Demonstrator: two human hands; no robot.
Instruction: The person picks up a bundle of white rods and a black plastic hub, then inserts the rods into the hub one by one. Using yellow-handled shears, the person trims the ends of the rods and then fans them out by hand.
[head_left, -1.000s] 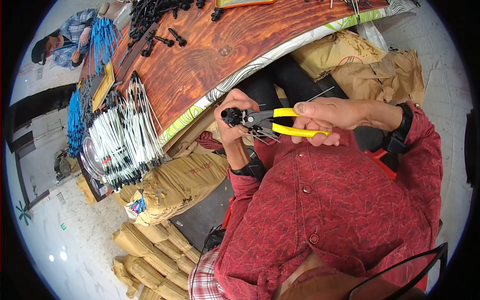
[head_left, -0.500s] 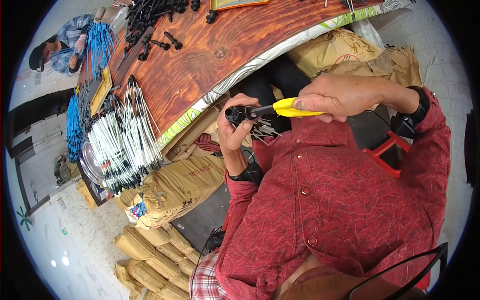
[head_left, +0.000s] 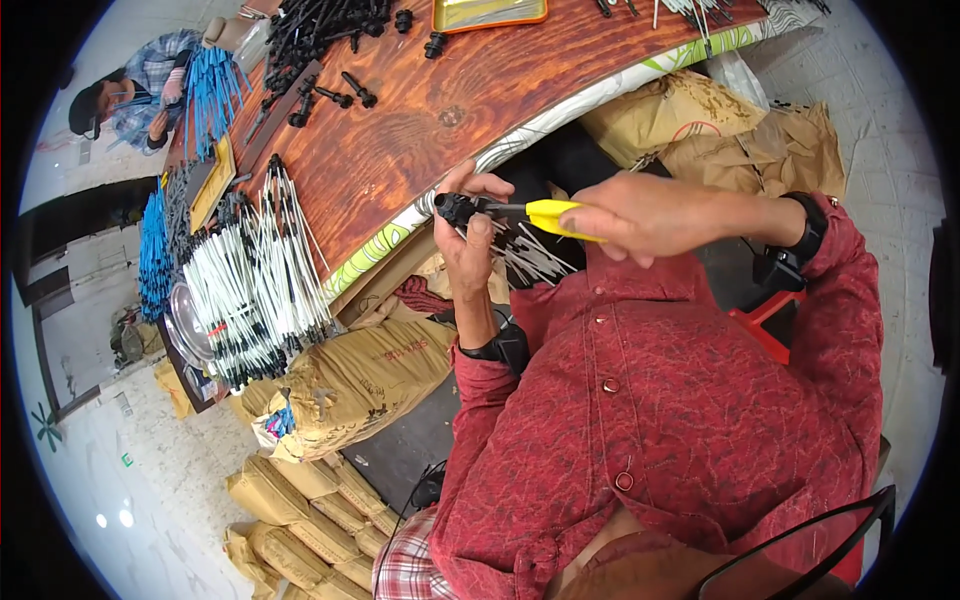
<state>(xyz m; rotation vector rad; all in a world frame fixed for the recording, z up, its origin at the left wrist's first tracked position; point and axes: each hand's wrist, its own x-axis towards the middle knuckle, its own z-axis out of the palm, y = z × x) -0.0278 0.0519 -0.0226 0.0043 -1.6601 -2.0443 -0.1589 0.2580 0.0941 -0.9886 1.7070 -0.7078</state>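
My left hand [head_left: 468, 245] is closed around a black plastic fitting [head_left: 457, 208] with a ridged, round end, the thumb pressing its side. From the right, my right hand [head_left: 640, 215] grips a pair of yellow-handled pliers [head_left: 560, 217]. Their dark metal nose points left and meets the fitting; whether the jaws bite on it, I cannot tell. Below the pliers, beside my left hand, a bunch of thin whitish rods [head_left: 535, 257] fans out. Fingers hide where these rods end.
A reddish wooden table [head_left: 400, 150] spans the far side, bearing black fittings [head_left: 325, 30], bundles of white rods [head_left: 230, 300], blue strips [head_left: 213, 95] and a yellow tray [head_left: 490, 12]. Brown sacks [head_left: 350, 375] stand near its edge. A person [head_left: 150, 85] works at far left.
Both hands have shifted slightly left, with the fitting and the pliers. More of the thin rods shows beneath the pliers. The view has moved a little.
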